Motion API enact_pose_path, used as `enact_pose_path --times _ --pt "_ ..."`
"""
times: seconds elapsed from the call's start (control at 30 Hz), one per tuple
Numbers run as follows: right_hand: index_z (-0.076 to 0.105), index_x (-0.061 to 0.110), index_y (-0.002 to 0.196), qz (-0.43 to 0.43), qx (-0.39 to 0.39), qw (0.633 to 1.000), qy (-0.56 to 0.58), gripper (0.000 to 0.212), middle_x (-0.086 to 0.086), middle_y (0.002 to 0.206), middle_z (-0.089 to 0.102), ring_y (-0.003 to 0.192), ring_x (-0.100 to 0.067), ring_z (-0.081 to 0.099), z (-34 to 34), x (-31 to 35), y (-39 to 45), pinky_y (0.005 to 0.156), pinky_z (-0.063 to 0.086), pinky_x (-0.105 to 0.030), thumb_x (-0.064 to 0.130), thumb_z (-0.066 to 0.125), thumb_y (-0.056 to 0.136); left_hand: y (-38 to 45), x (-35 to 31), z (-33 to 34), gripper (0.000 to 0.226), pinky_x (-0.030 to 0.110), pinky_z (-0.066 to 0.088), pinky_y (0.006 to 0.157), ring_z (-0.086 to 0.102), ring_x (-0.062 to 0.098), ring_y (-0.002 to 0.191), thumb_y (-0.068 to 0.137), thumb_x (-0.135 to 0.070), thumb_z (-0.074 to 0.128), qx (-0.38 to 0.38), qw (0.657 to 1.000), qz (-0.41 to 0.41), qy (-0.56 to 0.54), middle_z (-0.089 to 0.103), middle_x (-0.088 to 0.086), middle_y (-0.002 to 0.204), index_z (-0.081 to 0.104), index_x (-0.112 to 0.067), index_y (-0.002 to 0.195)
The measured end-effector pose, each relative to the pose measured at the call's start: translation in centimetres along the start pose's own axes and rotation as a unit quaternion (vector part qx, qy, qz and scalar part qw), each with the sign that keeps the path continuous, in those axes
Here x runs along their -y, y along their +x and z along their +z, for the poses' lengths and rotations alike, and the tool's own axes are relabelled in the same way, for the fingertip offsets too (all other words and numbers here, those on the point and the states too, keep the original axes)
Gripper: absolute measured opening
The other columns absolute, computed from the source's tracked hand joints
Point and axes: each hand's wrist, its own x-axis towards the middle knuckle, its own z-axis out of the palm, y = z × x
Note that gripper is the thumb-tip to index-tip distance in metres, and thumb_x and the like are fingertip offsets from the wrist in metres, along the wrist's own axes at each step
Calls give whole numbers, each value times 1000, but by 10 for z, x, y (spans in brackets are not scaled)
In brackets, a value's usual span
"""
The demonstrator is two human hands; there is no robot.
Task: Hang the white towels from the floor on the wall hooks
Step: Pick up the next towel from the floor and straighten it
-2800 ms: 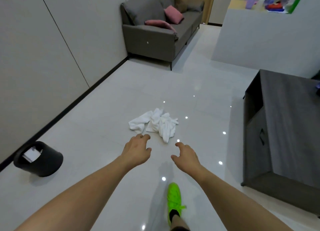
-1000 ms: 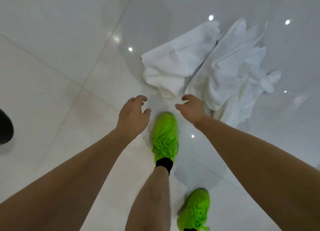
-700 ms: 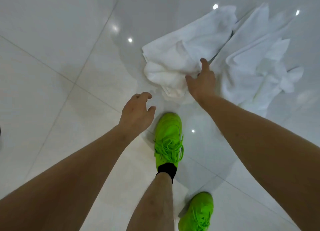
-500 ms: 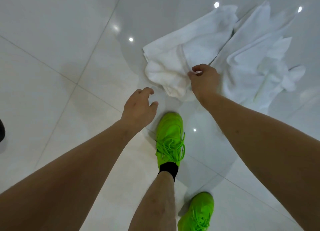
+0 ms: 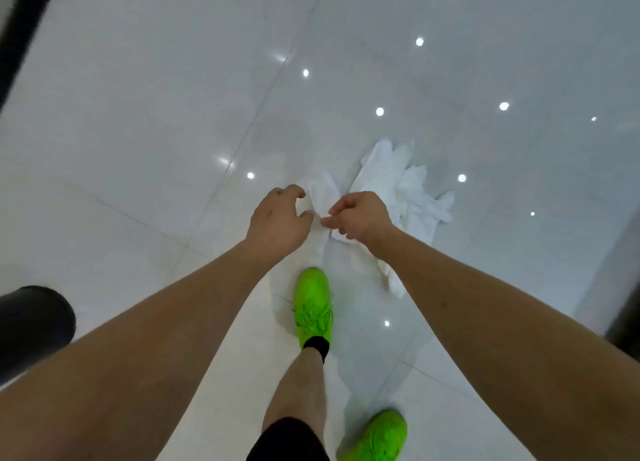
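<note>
Your right hand pinches a white towel between thumb and curled fingers, lifted off the glossy tiled floor, with part of the cloth hanging down past your wrist toward five o'clock. Your left hand sits just beside it at nine o'clock, fingers curled around the same towel's edge, though the blur makes the exact hold hard to read. The second towel lies crumpled on the floor at one o'clock from your hands. Your green shoe stands at six o'clock below them, the other shoe further back. A black bin sits at the left edge.
</note>
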Motion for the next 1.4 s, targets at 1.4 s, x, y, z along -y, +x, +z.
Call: enact_pose_path --times 1.4 --pt "53 22 82 -185 -727 638 172 9 3 77 57 73 -16 54 -557 -410 -972 59 42 -28 26 56 89 -867 -782 246 14 16 45 60 58 5 74 75 -28 74 124 670 723 114 62 -16 73 66 -39 78"
